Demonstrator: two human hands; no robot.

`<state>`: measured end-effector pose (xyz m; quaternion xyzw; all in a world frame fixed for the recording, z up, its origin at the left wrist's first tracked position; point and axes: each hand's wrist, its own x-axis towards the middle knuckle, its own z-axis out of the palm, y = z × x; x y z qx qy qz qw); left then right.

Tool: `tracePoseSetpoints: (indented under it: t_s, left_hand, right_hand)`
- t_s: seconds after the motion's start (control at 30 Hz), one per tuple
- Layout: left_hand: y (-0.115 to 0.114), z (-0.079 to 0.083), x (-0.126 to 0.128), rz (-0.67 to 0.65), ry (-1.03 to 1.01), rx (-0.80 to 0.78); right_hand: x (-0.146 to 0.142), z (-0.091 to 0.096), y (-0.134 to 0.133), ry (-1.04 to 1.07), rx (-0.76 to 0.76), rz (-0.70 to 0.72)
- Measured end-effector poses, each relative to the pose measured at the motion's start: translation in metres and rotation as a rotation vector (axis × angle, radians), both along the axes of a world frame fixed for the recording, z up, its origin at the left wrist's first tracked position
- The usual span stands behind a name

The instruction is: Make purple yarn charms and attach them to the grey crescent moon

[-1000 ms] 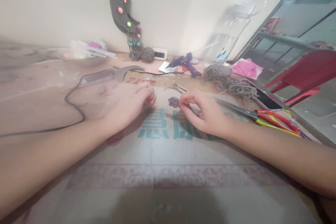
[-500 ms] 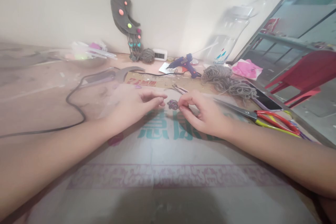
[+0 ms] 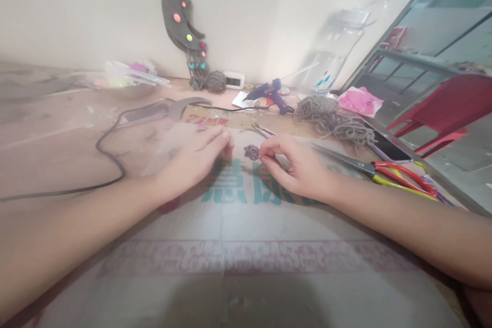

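Head view: small yarn piece (image 3: pixel 251 152) pinched at the tips of the right hand (image 3: pixel 294 161)

Seen from the head camera, the right hand grasps the yarn piece by its edge between thumb and forefinger, a grip that probably serves to leave most of its looped, greyish-purple surface uncovered. Both forearms rest low, perhaps for steadiness. A printed sheet (image 3: pixel 230 220) lies beneath the hands, likely to shield the bench (image 3: pixel 69 154). Farther back, the glue gun (image 3: pixel 271 92) stands with its nozzle over a white card (image 3: pixel 243 100), presumably to catch drips. Scissors (image 3: pixel 371 168) lie beside the right forearm, handles toward the bench's right edge, which seems to keep them within easy reach; the loose grey yarn (image 3: pixel 323 113) sits beyond them.

As for position, the yarn piece is just left of the right fingertips, in the gap between the hands. The left hand (image 3: pixel 202 155) is apart from it, fingers curled inward; whether it pinches anything cannot be told. Nor is it clear whether the yarn piece touches the sheet below.
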<state>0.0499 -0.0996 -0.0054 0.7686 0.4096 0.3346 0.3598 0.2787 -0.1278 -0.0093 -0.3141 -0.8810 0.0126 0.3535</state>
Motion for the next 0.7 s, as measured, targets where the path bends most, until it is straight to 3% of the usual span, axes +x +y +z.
tracePoseSetpoints:
  t_s: [0.13,0.37,0.7]
  left_hand:
    - [0.0015,-0.0011,0.0006,0.018,0.077,0.057]
    - [-0.0002,0.0015,0.0049,0.040,0.067,-0.002]
    - [-0.0010,0.0009,0.0075,-0.138,0.057,0.030]
  right_hand:
    - [0.0005,0.0000,-0.0006,-0.005,0.004,-0.001]
    - [0.0022,-0.0017,-0.0006,-0.025,-0.007,-0.013]
    - [0.0010,-0.0015,0.0004,-0.056,0.003,0.026]
